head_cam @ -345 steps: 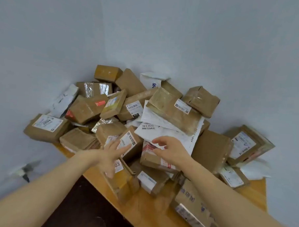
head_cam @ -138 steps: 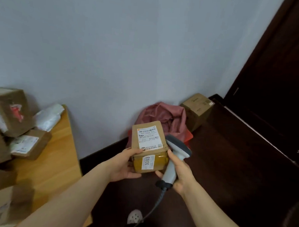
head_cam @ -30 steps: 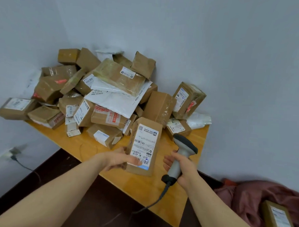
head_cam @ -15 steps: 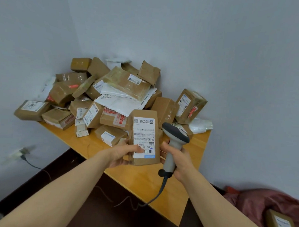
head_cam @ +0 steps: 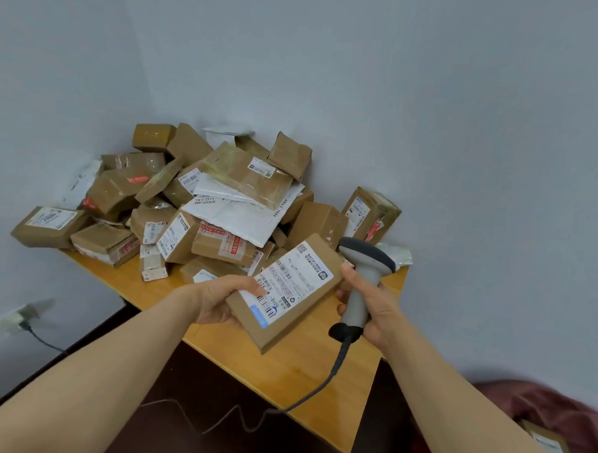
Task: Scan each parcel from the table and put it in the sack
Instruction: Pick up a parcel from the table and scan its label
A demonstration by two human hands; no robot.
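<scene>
Grey walls corner the counter [head_cam: 318,371], above whose bare near edge I see the parcel [head_cam: 288,291] tipped from upright half a second ago to a slant, top end beside the scanner [head_cam: 364,263] head. Left grip [head_cam: 219,298] clasps its lower end, right grip [head_cam: 376,308] wraps the scanner handle, both in front of the pile [head_cam: 223,202]; it is a flat brown carton, white label.

Brown cardboard parcel [head_cam: 288,291], white label, black print, a blue patch at one corner. Scanner [head_cam: 365,280]: pale grey handle, dark grey head, dark cable [head_cam: 336,365]. Honey-orange wooden desk [head_cam: 304,377]. The heap [head_cam: 218,243] is brown, white-labelled, some tape red-printed; one white mailer [head_cam: 236,220]. Dusky red sack [head_cam: 553,415].
</scene>
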